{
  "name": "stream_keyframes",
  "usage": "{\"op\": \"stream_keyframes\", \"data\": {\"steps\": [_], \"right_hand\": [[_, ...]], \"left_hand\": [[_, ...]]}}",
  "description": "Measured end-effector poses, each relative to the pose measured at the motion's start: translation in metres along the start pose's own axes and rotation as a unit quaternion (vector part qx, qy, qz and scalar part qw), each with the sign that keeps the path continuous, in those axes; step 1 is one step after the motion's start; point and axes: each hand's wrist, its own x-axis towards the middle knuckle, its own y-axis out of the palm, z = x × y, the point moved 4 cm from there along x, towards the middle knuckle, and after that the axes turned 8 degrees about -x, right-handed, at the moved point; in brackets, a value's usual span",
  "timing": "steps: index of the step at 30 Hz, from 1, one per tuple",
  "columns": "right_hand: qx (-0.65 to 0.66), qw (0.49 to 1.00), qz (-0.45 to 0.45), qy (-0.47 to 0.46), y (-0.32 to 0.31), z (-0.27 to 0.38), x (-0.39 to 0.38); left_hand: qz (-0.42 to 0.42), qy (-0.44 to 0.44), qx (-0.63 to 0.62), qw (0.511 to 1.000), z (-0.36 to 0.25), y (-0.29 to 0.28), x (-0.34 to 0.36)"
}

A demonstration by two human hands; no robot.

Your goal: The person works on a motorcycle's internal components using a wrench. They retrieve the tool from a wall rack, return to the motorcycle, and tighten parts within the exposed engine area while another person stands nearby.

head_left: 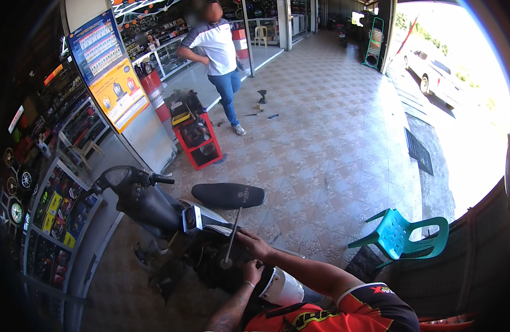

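A dark motor scooter (147,206) stands before me, its handlebar to the left and its rear part opened up. A long thin metal rod (233,235) slants up from a round piece in the opened section. My right hand (255,245) lies on the scooter's far side beside the rod, fingers stretched to the left. Nearer to me, my left hand (253,271) is closed low at the opened section; what it grips is hidden. Just right of it stands a whitish bucket-like container (282,288). Beyond the scooter's body is a black seat (228,196).
A red tool cart (198,139) stands beyond the scooter, near a person (217,52) in a white and grey shirt. Small tools and a dark stand (262,96) lie on the tiled floor. A teal plastic chair (396,235) is at right; glass display shelves (55,221) line the left.
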Motion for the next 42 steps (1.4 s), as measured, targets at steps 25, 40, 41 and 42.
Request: {"op": "stream_keyframes", "data": {"steps": [25,40,41,42], "right_hand": [[-0.448,0.859,0.065,-0.239,-0.016,0.041,-0.016],[-0.472,0.854,0.097,-0.196,-0.008,0.027,-0.015],[-0.481,0.847,0.099,-0.201,-0.008,0.028,-0.017],[-0.467,0.861,0.09,-0.18,-0.01,0.03,-0.016]], "left_hand": [[-0.013,0.025,-0.053,0.998,0.012,0.01,0.003],[-0.01,0.056,-0.05,0.997,0.018,0.015,0.004],[-0.007,0.046,-0.052,0.998,0.02,0.017,0.005],[-0.003,0.035,-0.053,0.998,0.022,0.017,0.005]]}}
